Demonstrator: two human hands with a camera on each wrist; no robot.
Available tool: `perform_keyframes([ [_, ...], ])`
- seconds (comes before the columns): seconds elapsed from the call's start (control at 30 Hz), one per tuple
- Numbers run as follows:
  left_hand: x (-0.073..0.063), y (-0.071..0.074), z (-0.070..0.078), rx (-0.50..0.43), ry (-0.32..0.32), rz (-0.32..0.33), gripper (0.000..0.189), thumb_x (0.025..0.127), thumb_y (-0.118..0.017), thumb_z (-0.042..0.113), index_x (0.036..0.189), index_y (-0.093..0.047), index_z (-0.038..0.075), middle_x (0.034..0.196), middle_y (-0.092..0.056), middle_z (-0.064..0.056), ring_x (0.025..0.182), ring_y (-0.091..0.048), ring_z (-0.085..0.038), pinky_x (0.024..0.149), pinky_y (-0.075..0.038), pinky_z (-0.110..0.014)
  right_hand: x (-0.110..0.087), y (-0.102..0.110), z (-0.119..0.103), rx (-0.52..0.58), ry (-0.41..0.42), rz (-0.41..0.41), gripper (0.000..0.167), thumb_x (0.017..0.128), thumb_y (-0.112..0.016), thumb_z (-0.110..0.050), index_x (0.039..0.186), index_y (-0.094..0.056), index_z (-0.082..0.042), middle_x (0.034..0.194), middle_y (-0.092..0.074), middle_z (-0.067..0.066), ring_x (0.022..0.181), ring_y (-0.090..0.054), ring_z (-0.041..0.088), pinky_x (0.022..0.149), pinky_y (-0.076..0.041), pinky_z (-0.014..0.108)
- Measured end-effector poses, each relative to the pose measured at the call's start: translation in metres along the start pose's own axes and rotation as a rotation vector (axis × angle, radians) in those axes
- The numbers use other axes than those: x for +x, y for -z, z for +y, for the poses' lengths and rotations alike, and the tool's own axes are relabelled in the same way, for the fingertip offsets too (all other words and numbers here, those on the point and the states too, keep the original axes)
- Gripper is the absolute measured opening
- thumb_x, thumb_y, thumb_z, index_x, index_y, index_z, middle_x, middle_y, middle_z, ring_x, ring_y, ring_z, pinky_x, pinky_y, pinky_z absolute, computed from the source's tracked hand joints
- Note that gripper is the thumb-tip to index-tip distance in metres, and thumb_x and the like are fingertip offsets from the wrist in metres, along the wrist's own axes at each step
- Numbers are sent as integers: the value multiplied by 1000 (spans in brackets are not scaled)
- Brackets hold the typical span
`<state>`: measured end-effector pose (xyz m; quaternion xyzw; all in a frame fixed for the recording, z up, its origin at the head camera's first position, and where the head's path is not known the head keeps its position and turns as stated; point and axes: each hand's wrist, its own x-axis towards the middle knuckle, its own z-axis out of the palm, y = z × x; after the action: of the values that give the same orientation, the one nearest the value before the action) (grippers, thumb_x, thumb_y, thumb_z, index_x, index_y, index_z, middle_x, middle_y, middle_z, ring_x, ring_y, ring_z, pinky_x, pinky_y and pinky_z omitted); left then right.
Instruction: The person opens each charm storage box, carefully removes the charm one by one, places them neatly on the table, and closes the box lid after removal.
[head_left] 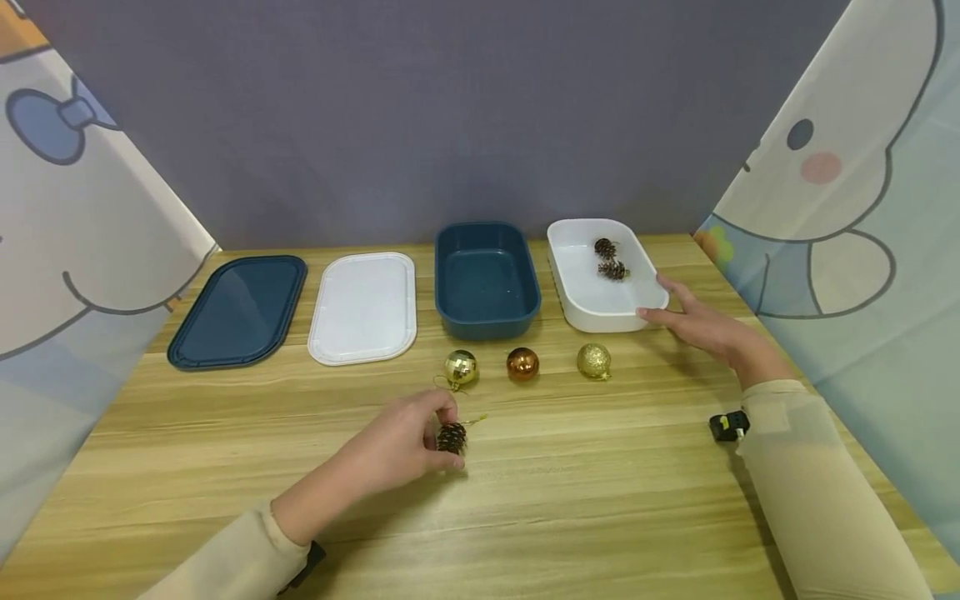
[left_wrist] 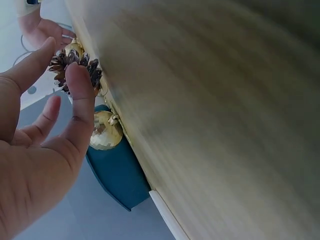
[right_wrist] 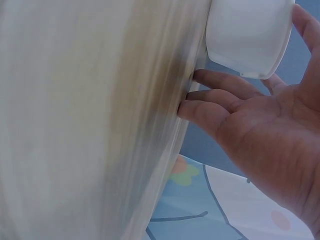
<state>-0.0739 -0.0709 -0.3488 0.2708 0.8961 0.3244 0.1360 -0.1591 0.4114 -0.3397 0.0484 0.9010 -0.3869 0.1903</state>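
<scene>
Left hand (head_left: 397, 443) apparently pinches a pinecone (head_left: 452, 439), right hand (head_left: 705, 325) touching white container (head_left: 600, 322).

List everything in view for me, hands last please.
Table: 1, tan, underneath
Backdrop: 1, grey, behind
Printed cloths: 2, multicoloured, either side
Left lid: 1, dark blue, leftmost
Right lid: 1, white, beside left lid
Left tub: 1, dark blue, mid-row
Right tub: 1, white, rightmost
Faceted bauble: 1, gold, before left tub
Smooth bauble: 1, copper, between other baubles
Glitter bauble: 1, gold, before right tub
Pine cones: 2, brown, inside right tub
Loose pine cone: 1, brown, nearer than the baubles
Sleeves: 2, cream, both arms
Wrist devices: 2, black, both wrists
Left hand: 1, bare, around loose pine cone
Right hand: 1, bare, at right tub's near-right corner
</scene>
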Motion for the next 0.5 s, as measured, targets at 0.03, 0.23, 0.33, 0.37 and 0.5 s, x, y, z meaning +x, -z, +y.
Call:
perform_keyframes([
  [0.03,0,-1,0,3,9,-4,45,79,-96,23,108,-61,16,95,-64,2,68,-58,-6,59,-50,-24,0,0,0,2,0,0,104,104,-52,-69,166,26,-38,174,20,30,158,9,63,121,-11,83],
  [0.23,-1,-4,2,63,13,-2,53,77,-97,28,117,-66,14,112,-67,-3,76,-58,-8,72,-51,-25,-1,-1,0,1,13,9,104,104,-53,-67,167,24,-37,175,17,30,159,8,62,122,-11,82],
  [0.33,-2,-3,3,91,17,-8,53,76,-97,32,116,-69,14,113,-67,-3,78,-58,-8,74,-52,-26,-1,0,-1,-5,15,14,104,104,-53,-67,167,23,-36,175,16,31,158,6,63,121,-11,83],
  [0.37,-2,-3,3,92,20,-13,53,76,-97,33,116,-69,13,114,-67,-3,78,-57,-9,74,-52,-26,-1,0,-1,-7,14,14,104,104,-53,-68,167,23,-36,174,16,31,158,6,64,121,-11,83],
  [0.5,-3,-2,5,98,25,-29,57,74,-98,37,118,-70,13,115,-66,-4,76,-56,-9,72,-51,-27,-1,0,0,-5,9,10,104,103,-52,-69,167,23,-37,175,18,30,158,6,64,120,-11,84],
])
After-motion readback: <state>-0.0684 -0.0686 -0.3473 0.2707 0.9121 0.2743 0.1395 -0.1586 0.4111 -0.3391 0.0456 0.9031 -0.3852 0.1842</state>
